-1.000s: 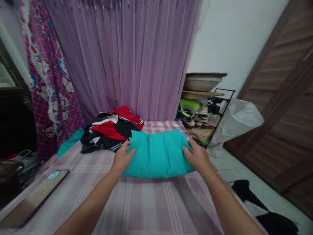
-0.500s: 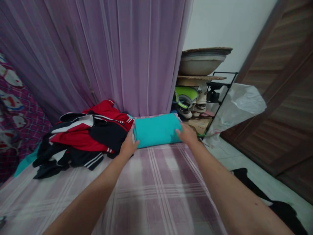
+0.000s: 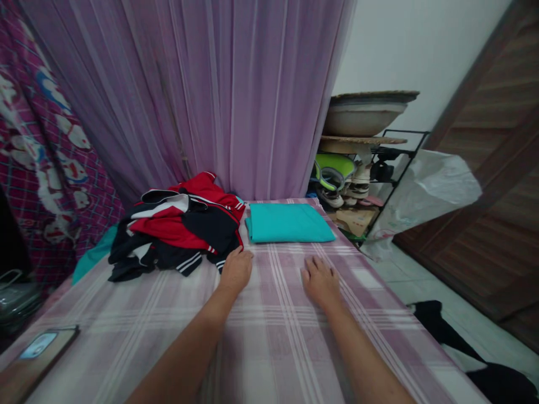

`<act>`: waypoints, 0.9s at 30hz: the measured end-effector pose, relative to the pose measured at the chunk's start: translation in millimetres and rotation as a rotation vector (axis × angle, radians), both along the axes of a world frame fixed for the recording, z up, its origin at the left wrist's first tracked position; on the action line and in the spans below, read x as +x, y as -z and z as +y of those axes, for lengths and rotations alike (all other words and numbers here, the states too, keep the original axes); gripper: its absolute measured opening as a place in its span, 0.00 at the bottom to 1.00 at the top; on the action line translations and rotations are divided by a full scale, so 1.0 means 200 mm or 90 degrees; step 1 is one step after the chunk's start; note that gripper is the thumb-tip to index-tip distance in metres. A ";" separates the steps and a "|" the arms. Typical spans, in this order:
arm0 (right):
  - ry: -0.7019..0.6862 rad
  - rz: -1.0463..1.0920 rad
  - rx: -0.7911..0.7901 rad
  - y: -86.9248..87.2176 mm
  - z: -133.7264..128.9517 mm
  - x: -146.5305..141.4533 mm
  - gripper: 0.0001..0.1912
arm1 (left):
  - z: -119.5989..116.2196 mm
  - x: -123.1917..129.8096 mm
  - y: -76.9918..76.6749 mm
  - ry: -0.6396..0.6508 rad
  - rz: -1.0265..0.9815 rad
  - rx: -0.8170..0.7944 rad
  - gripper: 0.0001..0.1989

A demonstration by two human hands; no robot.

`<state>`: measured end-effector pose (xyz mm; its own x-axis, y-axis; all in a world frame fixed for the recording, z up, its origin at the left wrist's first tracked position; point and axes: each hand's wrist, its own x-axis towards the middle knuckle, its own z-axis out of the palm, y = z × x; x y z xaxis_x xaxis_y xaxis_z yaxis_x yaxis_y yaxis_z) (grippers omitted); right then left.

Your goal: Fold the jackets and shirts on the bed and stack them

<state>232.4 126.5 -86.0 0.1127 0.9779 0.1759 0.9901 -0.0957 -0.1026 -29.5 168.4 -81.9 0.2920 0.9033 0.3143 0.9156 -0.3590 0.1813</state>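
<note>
A folded turquoise cloth lies flat on the plaid sheet, near its far edge. My left hand is just in front of the cloth's left end, beside a dark sleeve cuff of the clothes pile; its fingers are loosely bent, with nothing seen in them. On the other side, my right hand is low over the sheet, nearer to me than the cloth, fingers apart and holding nothing. The heap of red, navy and white clothing lies crumpled left of the cloth.
Purple curtains hang behind the sheet. At the right stand a shoe rack with a basin on top and a white plastic bag. A phone lies front left. Black cloth is on the floor, right.
Both hands have let go of the folded turquoise cloth and drawn back toward me. The cloth now rests flat on the sheet. The view has shifted, bringing the phone into sight.
</note>
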 end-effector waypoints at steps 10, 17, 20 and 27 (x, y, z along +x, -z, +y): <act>-0.082 0.004 0.046 0.04 -0.49 -0.21 0.24 | -0.30 0.00 -0.01 -0.005 0.008 -0.034 0.20; -0.140 0.041 0.046 0.09 -0.62 -0.15 0.23 | -0.80 -0.19 -0.03 0.042 -0.030 -0.066 0.21; -0.161 0.040 0.030 0.10 -0.68 -0.13 0.23 | -1.01 -0.33 -0.04 -0.027 -0.066 -0.027 0.20; -0.150 -0.006 0.063 0.04 -0.83 -0.16 0.22 | -1.26 -0.60 -0.02 -0.152 -0.127 0.014 0.21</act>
<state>200.2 -39.1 -94.9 -0.1178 0.9549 0.2725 0.9849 0.1475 -0.0911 -148.5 -83.6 -78.8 0.0027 0.9313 0.3644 0.9216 -0.1437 0.3605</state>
